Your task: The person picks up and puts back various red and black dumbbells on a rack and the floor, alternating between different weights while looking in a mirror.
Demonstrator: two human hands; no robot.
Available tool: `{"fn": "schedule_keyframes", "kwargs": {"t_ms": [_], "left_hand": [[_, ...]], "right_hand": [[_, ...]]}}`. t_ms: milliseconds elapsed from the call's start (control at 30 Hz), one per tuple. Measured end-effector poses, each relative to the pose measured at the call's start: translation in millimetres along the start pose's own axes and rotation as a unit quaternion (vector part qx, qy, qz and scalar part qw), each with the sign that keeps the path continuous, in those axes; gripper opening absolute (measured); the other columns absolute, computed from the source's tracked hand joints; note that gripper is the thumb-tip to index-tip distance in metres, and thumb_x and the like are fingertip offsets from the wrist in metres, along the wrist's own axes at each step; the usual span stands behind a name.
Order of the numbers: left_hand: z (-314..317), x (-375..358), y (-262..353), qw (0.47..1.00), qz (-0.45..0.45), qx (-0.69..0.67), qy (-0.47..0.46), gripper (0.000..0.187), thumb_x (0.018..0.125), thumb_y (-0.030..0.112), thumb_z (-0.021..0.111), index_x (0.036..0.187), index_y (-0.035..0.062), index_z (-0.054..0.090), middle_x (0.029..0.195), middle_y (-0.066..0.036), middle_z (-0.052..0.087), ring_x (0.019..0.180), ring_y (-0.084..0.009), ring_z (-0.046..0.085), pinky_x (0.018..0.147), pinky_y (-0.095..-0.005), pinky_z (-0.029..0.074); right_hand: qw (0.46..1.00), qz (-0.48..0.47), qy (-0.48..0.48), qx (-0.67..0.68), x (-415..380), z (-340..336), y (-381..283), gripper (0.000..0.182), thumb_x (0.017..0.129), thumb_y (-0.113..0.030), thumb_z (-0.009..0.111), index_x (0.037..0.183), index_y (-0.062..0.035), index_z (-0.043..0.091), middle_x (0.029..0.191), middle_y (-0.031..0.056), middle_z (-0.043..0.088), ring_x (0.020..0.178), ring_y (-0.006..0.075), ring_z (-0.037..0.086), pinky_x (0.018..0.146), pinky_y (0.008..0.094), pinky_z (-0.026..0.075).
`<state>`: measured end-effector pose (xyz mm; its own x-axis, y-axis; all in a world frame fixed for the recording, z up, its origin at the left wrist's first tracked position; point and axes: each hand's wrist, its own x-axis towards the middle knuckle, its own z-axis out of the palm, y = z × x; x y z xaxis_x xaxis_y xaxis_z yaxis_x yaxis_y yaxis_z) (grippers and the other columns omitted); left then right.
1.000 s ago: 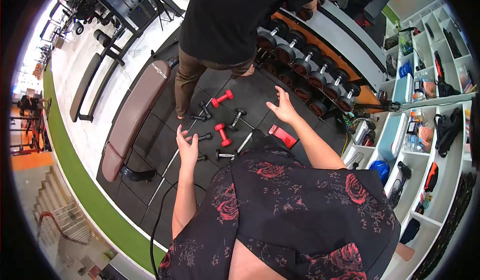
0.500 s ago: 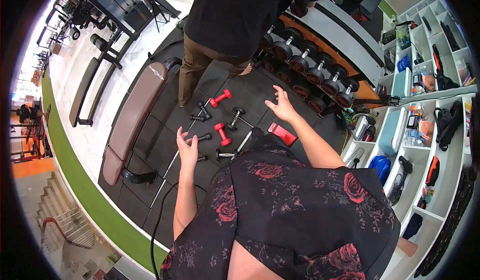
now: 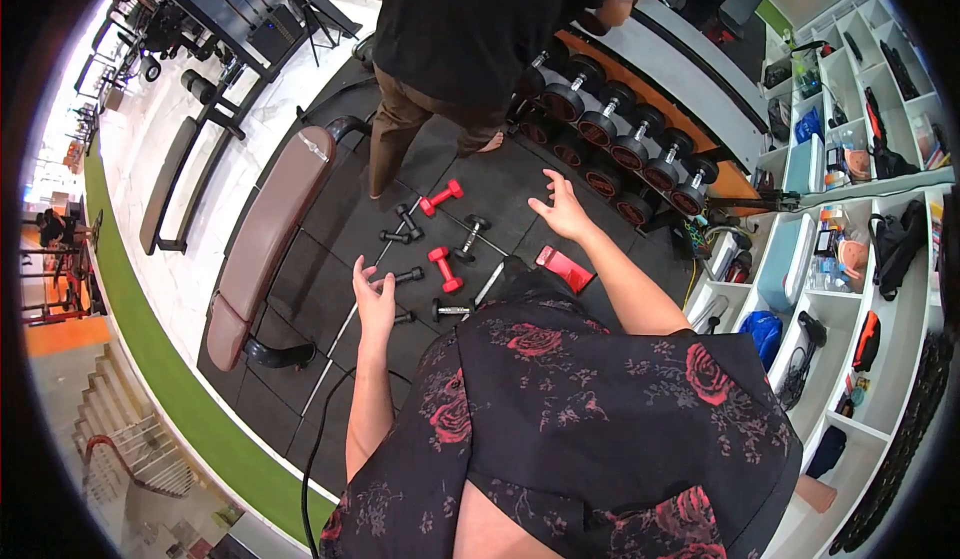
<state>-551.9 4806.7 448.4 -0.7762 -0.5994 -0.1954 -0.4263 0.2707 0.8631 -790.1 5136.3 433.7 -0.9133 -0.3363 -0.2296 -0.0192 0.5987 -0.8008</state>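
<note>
My left hand [image 3: 373, 297] is raised over the dark floor, open and holding nothing, its fingers apart. Close beside it in the view is a small black dumbbell [image 3: 409, 274]. My right hand [image 3: 564, 211] is up as well, open and bare, with thumb and fingers spread. Below it lies a red flat box [image 3: 565, 269]. On the floor between my hands are two red dumbbells, an upper one [image 3: 441, 197] and a lower one [image 3: 445, 269]. A chrome-handled dumbbell [image 3: 470, 238] lies to their right, and another chrome one [image 3: 453, 310] lies nearer my body.
A person in a black shirt [image 3: 470, 29] stands ahead, by a rack of round dumbbells [image 3: 630, 144]. A brown padded bench [image 3: 270, 229] is on the left. White shelves [image 3: 840, 359] holding assorted items line the right. A black cable [image 3: 320, 449] runs near my left arm.
The person ahead has shifted slightly, one leg moving a little, with the arm lower at the rack. My hands have barely moved.
</note>
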Motion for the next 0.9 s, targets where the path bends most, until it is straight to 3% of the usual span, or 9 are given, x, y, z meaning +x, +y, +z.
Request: {"fn": "schedule_keyframes", "kwargs": {"t_ms": [800, 900], "left_hand": [[6.0, -6.1, 1.4, 1.0, -0.003, 0.004, -0.005, 0.067, 0.089, 0.012, 0.065, 0.146, 0.0057, 0.029, 0.127, -0.018, 0.049, 0.098, -0.0226, 0.063, 0.082, -0.0342, 0.052], [-0.7, -12.4, -0.5, 1.0, 0.006, -0.008, 0.008, 0.067, 0.089, 0.011, 0.065, 0.145, 0.0057, 0.03, 0.127, -0.019, 0.049, 0.097, -0.0224, 0.062, 0.082, -0.034, 0.052]], "right_hand": [[0.999, 0.03, -0.02, 0.01, -23.1, -1.2, -3.4, 0.074, 0.085, -0.031, 0.071, 0.143, -0.0109, 0.031, 0.127, 0.0221, 0.044, 0.104, 0.0314, 0.056, 0.091, 0.0395, 0.048], [0.999, -0.039, -0.022, -0.01, -23.4, 8.7, -14.8, 0.073, 0.085, -0.029, 0.071, 0.143, -0.01, 0.031, 0.125, 0.0228, 0.044, 0.105, 0.0323, 0.056, 0.092, 0.0402, 0.047]]}}
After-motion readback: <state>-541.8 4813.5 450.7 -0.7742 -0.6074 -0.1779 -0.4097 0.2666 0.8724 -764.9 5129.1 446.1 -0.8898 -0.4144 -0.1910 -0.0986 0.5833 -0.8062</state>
